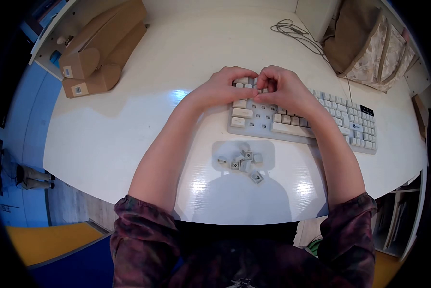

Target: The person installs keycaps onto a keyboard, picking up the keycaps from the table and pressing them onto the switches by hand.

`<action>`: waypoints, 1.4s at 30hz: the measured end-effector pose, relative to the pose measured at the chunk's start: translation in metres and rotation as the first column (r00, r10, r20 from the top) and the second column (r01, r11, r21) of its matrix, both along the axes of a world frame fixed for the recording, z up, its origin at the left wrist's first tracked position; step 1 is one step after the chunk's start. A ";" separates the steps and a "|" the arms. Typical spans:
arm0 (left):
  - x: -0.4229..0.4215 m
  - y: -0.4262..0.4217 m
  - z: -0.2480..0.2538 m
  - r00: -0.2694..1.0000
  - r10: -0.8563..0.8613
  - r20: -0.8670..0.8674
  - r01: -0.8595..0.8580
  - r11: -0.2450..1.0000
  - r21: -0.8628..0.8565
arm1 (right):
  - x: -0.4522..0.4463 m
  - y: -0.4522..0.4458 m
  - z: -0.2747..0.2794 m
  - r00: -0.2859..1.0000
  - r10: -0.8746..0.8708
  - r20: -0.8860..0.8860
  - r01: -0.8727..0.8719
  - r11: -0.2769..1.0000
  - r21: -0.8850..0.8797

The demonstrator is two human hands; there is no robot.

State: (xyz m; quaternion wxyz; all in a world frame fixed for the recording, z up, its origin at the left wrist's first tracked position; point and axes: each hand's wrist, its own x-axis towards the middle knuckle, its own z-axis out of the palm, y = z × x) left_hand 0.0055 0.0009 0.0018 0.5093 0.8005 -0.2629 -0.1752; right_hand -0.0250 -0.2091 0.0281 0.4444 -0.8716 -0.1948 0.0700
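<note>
A white keyboard (pixel 342 110) lies on the desk with some of its keycaps off; bare switches show in its left part. My left hand (pixel 223 86) rests over the keyboard's upper left corner, thumb and index finger apart with keys visible between them. Close against it, my right hand (pixel 283 91) is closed in a pinch over the same area, the thumb tips nearly meeting. Whatever sits between the right fingertips is too small and hidden to make out. Several loose keycaps (pixel 248 156) lie below the keyboard, mostly on a pale, rounded rectangular patch (pixel 269 154).
Folded brown cardboard (pixel 102 50) stands at the back left. A coiled cable (pixel 297 32) runs down to the keyboard. At the back right is a brown and patterned bag (pixel 371 50). The desk's curved front edge (pixel 239 223) lies close to my body.
</note>
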 end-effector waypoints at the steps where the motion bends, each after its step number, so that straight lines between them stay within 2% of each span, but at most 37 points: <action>1: 0.001 0.000 -0.004 1.000 0.004 0.000 -0.004 1.000 -0.014 | 0.000 -0.001 -0.002 1.000 0.004 -0.007 -0.004 1.000 0.001; 8: -0.004 -0.002 0.000 0.997 0.082 0.001 -0.082 0.995 -0.050 | 0.002 -0.002 -0.003 0.998 0.019 0.055 -0.021 0.999 0.040; 11: 0.000 0.002 0.000 0.996 -0.021 -0.089 0.016 0.998 -0.060 | 0.001 0.000 -0.002 1.000 0.012 0.013 -0.013 0.999 0.053; 14: -0.004 0.001 0.007 0.991 -0.008 -0.132 0.000 0.998 -0.063 | 0.002 -0.001 -0.002 0.999 0.037 0.000 -0.037 0.998 0.050; 17: 0.000 0.001 -0.002 0.997 -0.018 -0.079 0.013 0.997 -0.075 | 0.003 -0.001 -0.002 0.998 0.061 0.016 -0.062 0.997 0.046; 27: -0.005 0.000 0.005 0.995 0.035 -0.096 -0.037 0.999 -0.017 | 0.004 -0.002 -0.003 0.998 0.055 0.011 -0.056 0.997 0.043; 30: -0.003 -0.002 0.004 0.994 0.030 -0.108 -0.031 0.999 -0.010 | 0.005 -0.006 0.005 0.988 0.084 -0.130 -0.073 0.993 0.092; 33: -0.003 -0.003 0.003 0.992 0.035 -0.122 -0.036 0.999 -0.001 | 0.008 -0.006 0.000 0.983 0.093 -0.156 -0.065 0.982 0.174; 35: -0.003 -0.003 0.002 0.987 0.027 -0.160 -0.035 0.998 -0.044 | 0.008 -0.006 -0.001 0.983 0.096 -0.156 -0.074 0.987 0.143; 42: -0.001 -0.002 0.000 0.992 0.013 -0.128 -0.017 0.999 -0.032 | 0.010 -0.007 -0.004 0.981 0.105 -0.160 -0.086 0.989 0.124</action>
